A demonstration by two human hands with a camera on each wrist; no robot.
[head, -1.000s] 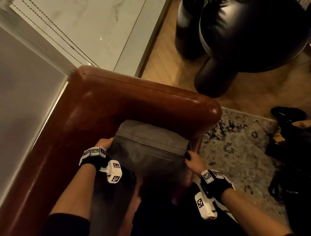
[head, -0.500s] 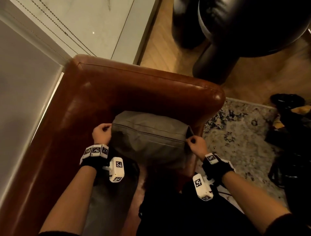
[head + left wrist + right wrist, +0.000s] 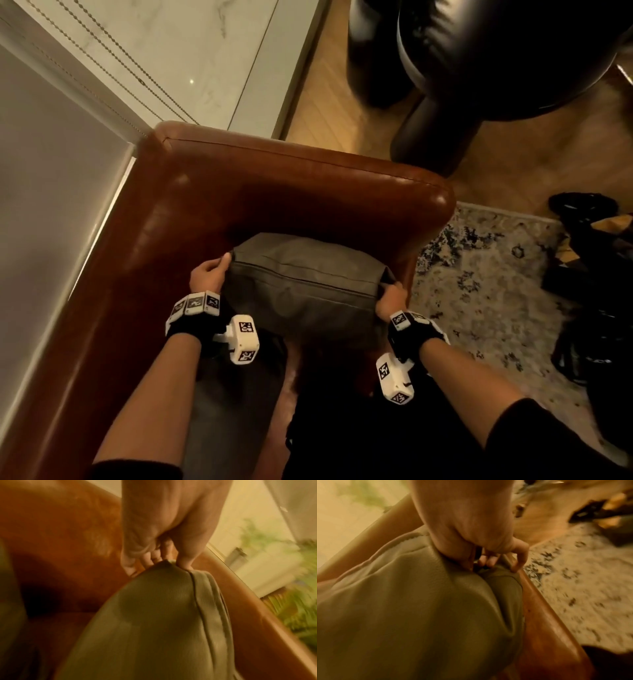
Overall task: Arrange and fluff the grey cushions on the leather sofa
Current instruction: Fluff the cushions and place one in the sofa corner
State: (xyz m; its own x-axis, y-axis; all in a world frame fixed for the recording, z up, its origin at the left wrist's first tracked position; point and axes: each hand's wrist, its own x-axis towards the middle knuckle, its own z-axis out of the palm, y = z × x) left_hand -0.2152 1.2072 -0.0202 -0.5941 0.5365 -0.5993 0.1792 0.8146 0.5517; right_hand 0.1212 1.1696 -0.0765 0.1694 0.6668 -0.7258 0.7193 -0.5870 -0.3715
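At the corner of the brown leather sofa (image 3: 281, 192), where the backrest meets the armrest, a grey cushion (image 3: 305, 284) is held upright against the armrest's inner face. Its upper left corner is pinched by the left hand (image 3: 209, 277), the thumb being laid on the top edge while the curled fingers are tucked behind the fabric; in the left wrist view the left hand (image 3: 164, 524) is seen closed on the pointed corner of the cushion (image 3: 154, 628), beside a piped seam that runs down the cover. The upper right corner is gripped by the right hand (image 3: 390, 299), and in the right wrist view the right hand (image 3: 471, 524) is shown with its fingers curled into the bunched cover of the cushion (image 3: 412, 608), just beside the sofa's glossy front edge (image 3: 544, 622). White marker blocks and black straps are worn on both wrists. A second grey surface is glimpsed on the seat below the left forearm, though what it is cannot be told. A patterned rug (image 3: 479, 291) is spread on the floor right of the sofa, and a large glossy black shape (image 3: 496, 58) is stood on the wooden floor beyond the armrest. Dark items (image 3: 599, 257) are piled at the rug's far right edge.
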